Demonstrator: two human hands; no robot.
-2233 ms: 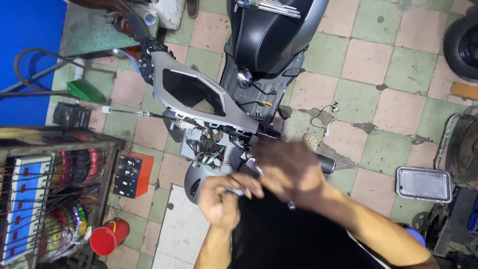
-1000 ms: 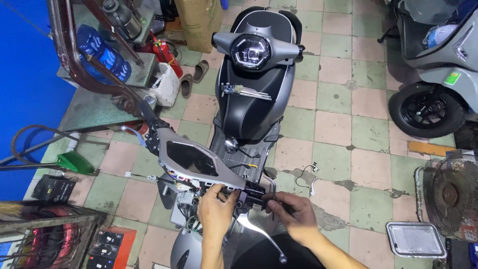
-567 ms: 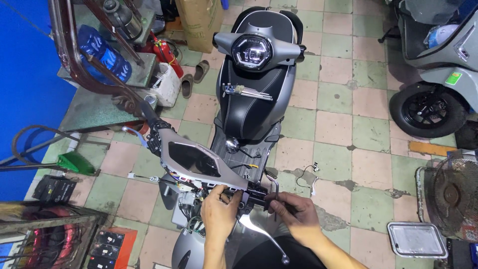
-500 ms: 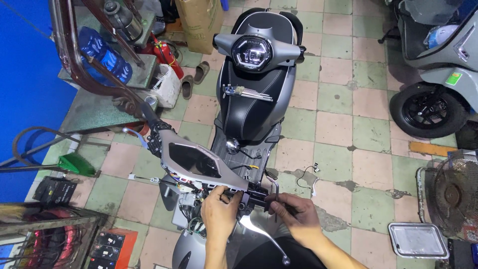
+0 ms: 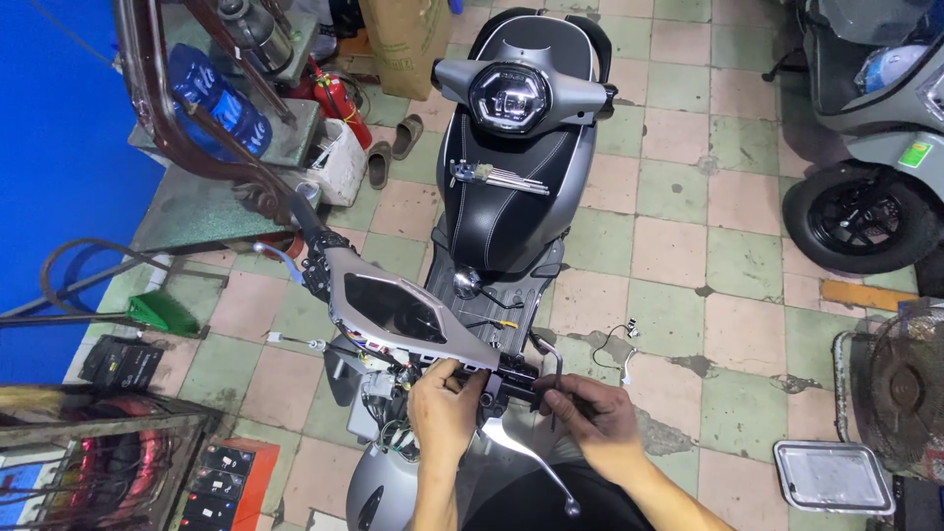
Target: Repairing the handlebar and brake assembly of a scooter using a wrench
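Here, left hand (image 5: pixel 444 411) clamped on black handlebar switch housing (image 5: pixel 511 379), just below stripped dash panel (image 5: pixel 393 313); right hand (image 5: pixel 590 423) closed around hex key (image 5: pixel 553 369) at housing's right end; risk: key slips, bolt drops to tiled floor (image 5: pixel 678 236); brake lever (image 5: pixel 531 462) close beneath knuckles.

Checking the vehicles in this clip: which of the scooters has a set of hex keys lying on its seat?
The black-and-grey scooter in the middle, headlight facing the camera, with hex keys on its black seat. The grey scooter at the right edge has none visible.

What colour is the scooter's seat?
Black, with light stitching lines, on the scooter seat; the head view shows it.
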